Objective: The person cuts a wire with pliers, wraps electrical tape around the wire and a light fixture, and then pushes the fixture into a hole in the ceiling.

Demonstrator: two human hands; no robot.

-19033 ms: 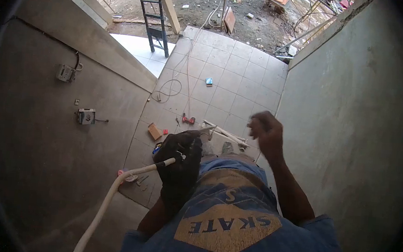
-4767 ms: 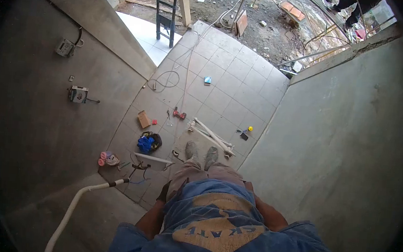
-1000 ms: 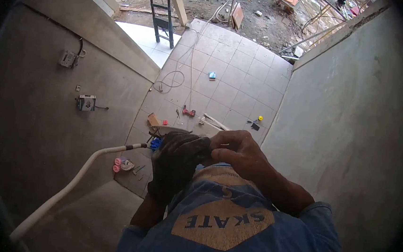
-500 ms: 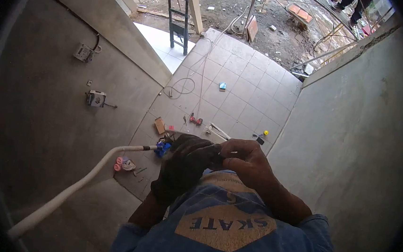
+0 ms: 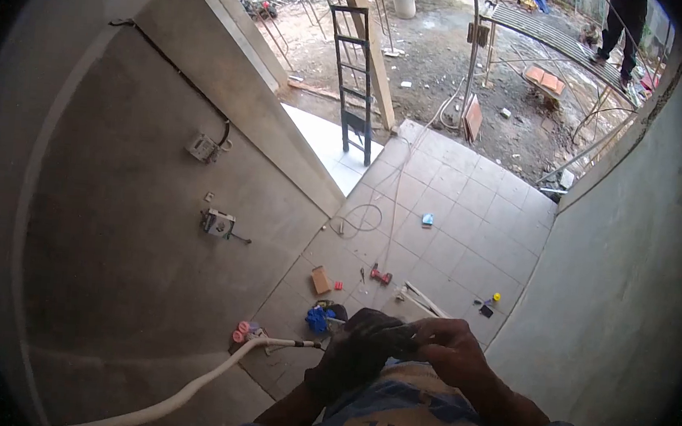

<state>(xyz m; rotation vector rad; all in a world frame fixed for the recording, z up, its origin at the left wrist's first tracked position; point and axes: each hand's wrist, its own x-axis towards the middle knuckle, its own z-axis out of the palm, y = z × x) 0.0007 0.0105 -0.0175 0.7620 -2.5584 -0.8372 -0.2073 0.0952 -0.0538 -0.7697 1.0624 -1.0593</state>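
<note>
My left hand (image 5: 362, 344), in a dark glove, is closed in front of my chest. Against it presses my bare right hand (image 5: 458, 352), its thumb and fingers pinched together. Whatever sits between the fingertips is too small and hidden to name. A pale flexible conduit (image 5: 204, 380) rises from the lower left, and its black-banded end lies beside the glove. Below the hands, on the tiles, are a blue bundle (image 5: 318, 318) and pink rolls (image 5: 243, 332).
On the tiled floor (image 5: 466, 247) lie a red drill (image 5: 381, 275), a cardboard box (image 5: 320, 280) and a loose cable (image 5: 361, 214). Electrical boxes (image 5: 218, 223) project from the left wall. A black ladder (image 5: 352, 86) stands at the doorway. Someone's legs (image 5: 623, 35) show on outdoor scaffolding.
The view has tilted up and shifted left, so more of the yard shows. Both hands stay together at my chest; the small white bit seen at my right fingertips is now hidden.
</note>
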